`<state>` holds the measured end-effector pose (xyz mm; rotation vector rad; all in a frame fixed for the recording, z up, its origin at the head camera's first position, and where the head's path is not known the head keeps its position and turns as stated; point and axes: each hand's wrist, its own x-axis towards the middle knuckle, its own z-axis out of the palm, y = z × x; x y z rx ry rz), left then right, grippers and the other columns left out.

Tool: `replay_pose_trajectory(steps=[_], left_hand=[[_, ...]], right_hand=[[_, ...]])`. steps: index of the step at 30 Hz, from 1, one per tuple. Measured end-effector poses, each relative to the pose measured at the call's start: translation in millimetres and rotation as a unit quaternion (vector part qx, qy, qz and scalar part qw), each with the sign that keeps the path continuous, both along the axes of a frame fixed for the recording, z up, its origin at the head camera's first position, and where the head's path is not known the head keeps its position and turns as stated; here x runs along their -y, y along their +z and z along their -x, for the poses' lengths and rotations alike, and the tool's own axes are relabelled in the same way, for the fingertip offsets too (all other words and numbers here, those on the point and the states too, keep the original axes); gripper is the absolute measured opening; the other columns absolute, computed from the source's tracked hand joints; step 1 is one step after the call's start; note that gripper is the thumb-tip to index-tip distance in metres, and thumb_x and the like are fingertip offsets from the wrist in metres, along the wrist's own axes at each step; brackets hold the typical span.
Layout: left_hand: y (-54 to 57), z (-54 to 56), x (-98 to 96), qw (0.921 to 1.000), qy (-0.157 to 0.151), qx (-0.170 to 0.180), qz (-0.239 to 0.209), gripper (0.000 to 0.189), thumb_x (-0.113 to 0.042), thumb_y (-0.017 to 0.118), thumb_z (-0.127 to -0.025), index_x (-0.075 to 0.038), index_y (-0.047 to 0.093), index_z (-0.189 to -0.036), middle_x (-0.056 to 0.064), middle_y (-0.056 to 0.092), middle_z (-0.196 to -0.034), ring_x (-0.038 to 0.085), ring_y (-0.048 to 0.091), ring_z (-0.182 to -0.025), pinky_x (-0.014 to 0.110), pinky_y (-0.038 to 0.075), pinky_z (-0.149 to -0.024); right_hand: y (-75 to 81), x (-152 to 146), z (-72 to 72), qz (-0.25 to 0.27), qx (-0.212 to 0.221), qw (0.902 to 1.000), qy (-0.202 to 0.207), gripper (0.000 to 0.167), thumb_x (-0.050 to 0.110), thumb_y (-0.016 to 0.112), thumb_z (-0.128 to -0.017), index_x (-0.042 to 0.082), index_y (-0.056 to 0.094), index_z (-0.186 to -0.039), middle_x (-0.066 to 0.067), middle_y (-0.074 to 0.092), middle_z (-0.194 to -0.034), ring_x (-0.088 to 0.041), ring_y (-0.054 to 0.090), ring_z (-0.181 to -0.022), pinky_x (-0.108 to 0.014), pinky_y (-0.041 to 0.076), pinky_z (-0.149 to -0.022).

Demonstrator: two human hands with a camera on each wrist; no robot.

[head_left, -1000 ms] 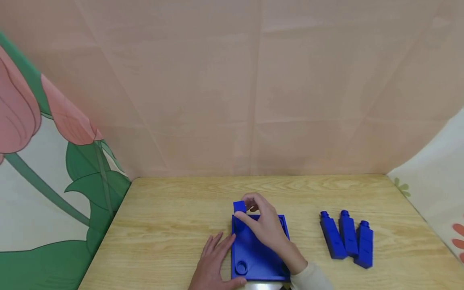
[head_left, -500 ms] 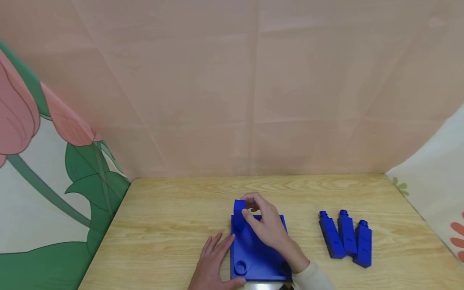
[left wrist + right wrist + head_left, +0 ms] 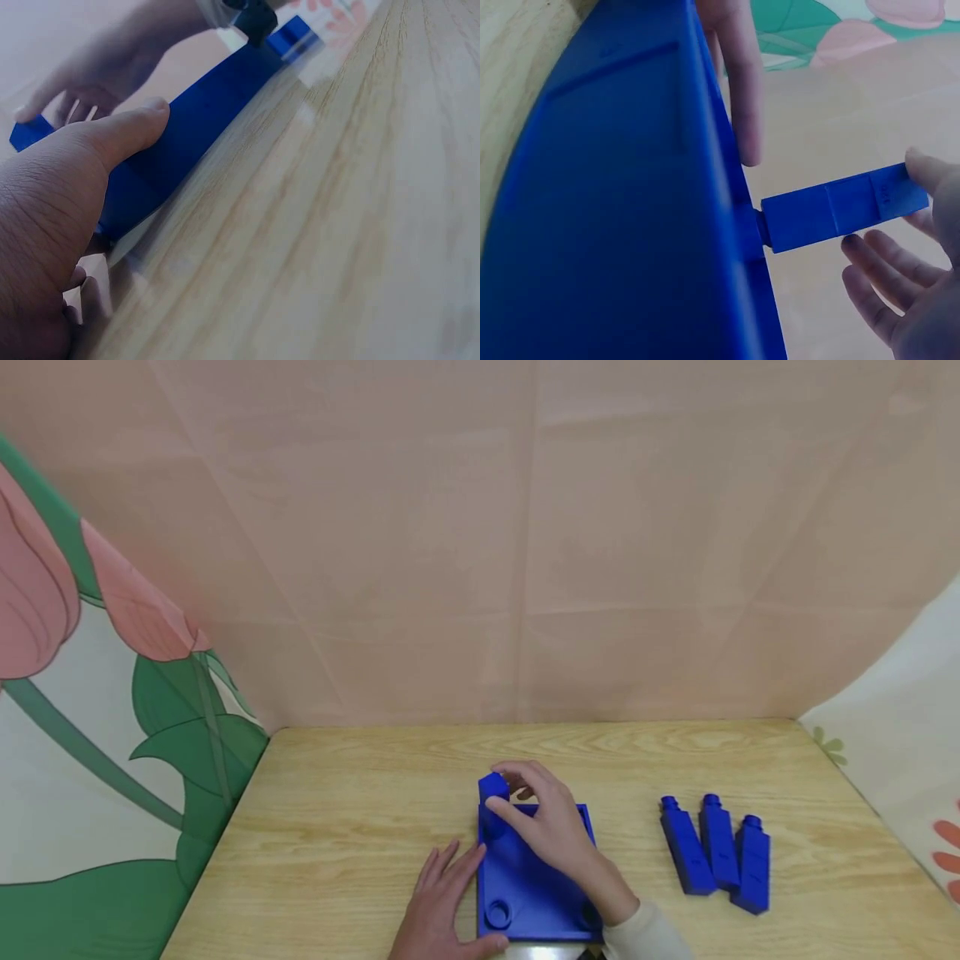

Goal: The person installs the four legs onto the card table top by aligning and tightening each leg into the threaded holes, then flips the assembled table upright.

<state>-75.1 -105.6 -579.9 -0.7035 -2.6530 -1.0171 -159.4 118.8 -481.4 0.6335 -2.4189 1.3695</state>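
Observation:
A shallow blue square tabletop (image 3: pixel 540 902) with raised rims and round corner sockets lies underside up on the table. My left hand (image 3: pixel 442 906) rests against its near-left corner, fingers extended along the left rim and thumb at the front edge. At the far-left corner stands a blue square table leg (image 3: pixel 492 789). My right hand (image 3: pixel 557 831) pinches the upper end of that leg between thumb and fingers. In the right wrist view, the narrow threaded end of the leg (image 3: pixel 810 219) meets the socket, with a little of the neck showing.
Three more blue legs (image 3: pixel 717 843) with threaded ends lie side by side to the right. A round socket (image 3: pixel 498 913) shows at the near-left corner. A plain cloth (image 3: pixel 525 543) hangs behind the wooden table (image 3: pixel 337 810), with flower-printed cloth at the left.
The leg has turned about its long axis, a corner now facing forward. My right thumb drew back and came forward again on it. My left hand has stayed in place.

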Motion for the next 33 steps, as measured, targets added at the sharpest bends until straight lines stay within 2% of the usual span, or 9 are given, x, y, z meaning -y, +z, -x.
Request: replay_pose_trajectory(steps=[5,12,15,18,20,26,29,33], left_hand=[[0.9,-0.1,0.5,0.9998,0.001,0.018,0.002,0.107,-0.095,0.059,-0.088,-0.030,0.045,-0.172,-0.010,0.056,-0.167,0.037,0.047,-0.158,0.072,0.041,-0.120],[3.1,-1.0,1.5,0.9997,0.000,0.024,0.002,0.108,-0.095,0.060,-0.087,-0.029,0.046,-0.171,-0.009,0.056,-0.167,0.037,0.046,-0.158,0.070,0.040,-0.122],[2.5,-1.0,1.2,0.9998,0.000,0.022,0.000,0.108,-0.094,0.060,-0.088,-0.029,0.045,-0.172,-0.009,0.056,-0.167,0.036,0.046,-0.158,0.067,0.037,-0.124],[0.0,-0.8,0.4,1.0000,0.001,-0.001,0.001,0.108,-0.096,0.056,-0.089,-0.027,0.047,-0.171,-0.008,0.057,-0.166,0.036,0.048,-0.156,0.065,0.037,-0.123],[-1.2,-0.7,0.2,1.0000,0.001,-0.008,0.002,0.107,-0.096,0.054,-0.089,-0.027,0.047,-0.171,-0.008,0.058,-0.166,0.036,0.049,-0.156,0.066,0.039,-0.121],[-0.6,-0.1,0.2,0.9999,-0.004,0.015,-0.003,0.106,-0.094,0.058,-0.089,-0.028,0.045,-0.172,-0.009,0.056,-0.167,0.036,0.046,-0.158,0.071,0.039,-0.122],[-1.0,0.0,-0.2,1.0000,-0.005,0.000,-0.002,0.107,-0.095,0.055,-0.090,-0.026,0.046,-0.171,-0.008,0.057,-0.166,0.037,0.048,-0.157,0.067,0.037,-0.123],[-2.2,0.0,-0.7,0.9995,0.000,-0.030,0.005,0.107,-0.096,0.051,-0.091,-0.024,0.048,-0.170,-0.007,0.059,-0.165,0.038,0.050,-0.155,0.061,0.036,-0.122]], right_hand=[[-2.0,4.6,-0.8,0.009,-0.011,0.9998,-0.015,0.034,0.016,0.085,-0.100,0.012,0.073,-0.132,-0.002,0.076,-0.124,-0.020,0.077,-0.109,-0.037,0.068,-0.083],[-0.4,7.2,-2.4,0.022,-0.006,0.9995,-0.024,0.033,0.015,0.088,-0.098,0.011,0.073,-0.127,-0.001,0.079,-0.113,-0.016,0.078,-0.098,-0.035,0.068,-0.079],[-0.1,7.0,-2.3,0.020,-0.006,0.9994,-0.027,0.041,0.014,0.088,-0.097,0.012,0.070,-0.134,-0.002,0.077,-0.112,-0.017,0.078,-0.095,-0.037,0.069,-0.078],[0.0,5.3,-2.3,0.016,-0.021,0.9995,-0.016,0.048,0.014,0.086,-0.099,0.013,0.069,-0.144,-0.005,0.075,-0.118,-0.017,0.076,-0.094,-0.037,0.069,-0.078],[-0.3,3.2,-2.0,0.008,-0.037,0.9993,0.000,0.047,0.014,0.083,-0.101,0.016,0.070,-0.147,-0.006,0.072,-0.124,-0.014,0.073,-0.095,-0.036,0.068,-0.078],[-2.6,-3.6,0.0,0.001,-0.046,0.9978,0.047,0.037,0.010,0.071,-0.108,0.015,0.073,-0.145,-0.005,0.068,-0.134,-0.011,0.066,-0.098,-0.034,0.066,-0.082],[-4.7,-4.8,1.2,0.009,-0.040,0.9979,0.049,0.037,0.008,0.069,-0.109,0.015,0.073,-0.145,-0.006,0.068,-0.134,-0.012,0.066,-0.099,-0.035,0.066,-0.082],[-5.0,-3.7,1.1,0.010,-0.034,0.9990,0.027,0.034,0.009,0.074,-0.106,0.015,0.073,-0.139,-0.005,0.069,-0.132,-0.016,0.070,-0.101,-0.038,0.068,-0.083]])
